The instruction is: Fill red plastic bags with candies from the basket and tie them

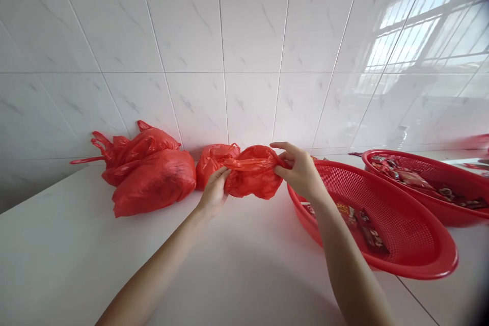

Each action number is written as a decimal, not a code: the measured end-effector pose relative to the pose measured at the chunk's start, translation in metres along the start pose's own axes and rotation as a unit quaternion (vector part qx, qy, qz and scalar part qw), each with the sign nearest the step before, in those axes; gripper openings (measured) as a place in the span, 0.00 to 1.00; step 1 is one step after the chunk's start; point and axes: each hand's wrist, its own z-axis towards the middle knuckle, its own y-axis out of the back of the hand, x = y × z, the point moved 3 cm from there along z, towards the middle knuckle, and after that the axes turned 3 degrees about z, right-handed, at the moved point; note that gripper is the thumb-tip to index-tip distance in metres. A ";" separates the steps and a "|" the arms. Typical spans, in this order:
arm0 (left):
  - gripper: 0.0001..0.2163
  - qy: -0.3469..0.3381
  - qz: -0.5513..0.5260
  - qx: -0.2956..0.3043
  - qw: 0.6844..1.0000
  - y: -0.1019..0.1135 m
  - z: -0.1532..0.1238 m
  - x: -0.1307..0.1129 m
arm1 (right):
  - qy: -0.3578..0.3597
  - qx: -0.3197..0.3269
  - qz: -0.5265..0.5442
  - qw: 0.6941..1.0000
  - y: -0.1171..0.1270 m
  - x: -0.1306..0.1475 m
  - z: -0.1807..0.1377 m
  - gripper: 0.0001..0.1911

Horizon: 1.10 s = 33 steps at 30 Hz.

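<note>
Between my two hands is a red plastic bag [254,178], bulging below and gathered along its top. My left hand [216,188] pinches the bag's left upper corner between thumb and fingers. At the right upper corner, my right hand [296,165] grips the plastic with its thumb and a bent finger, while the index finger points out to the left. Another filled red bag [212,158] sits just behind my left hand, against the wall. What the held bag contains is hidden by the plastic.
Several filled red bags [153,183] are heaped at the left by the tiled wall [252,35]. A red perforated basket [416,229] with wrapped snacks stands right, partly behind my right forearm. Farther right is a second red basket [454,175] with more packets. Everything rests on a white counter [237,275].
</note>
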 end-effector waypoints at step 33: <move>0.10 -0.079 0.471 0.234 0.847 0.001 -0.032 -0.062 | 0.006 0.095 0.027 0.995 -0.021 -0.011 0.000 0.14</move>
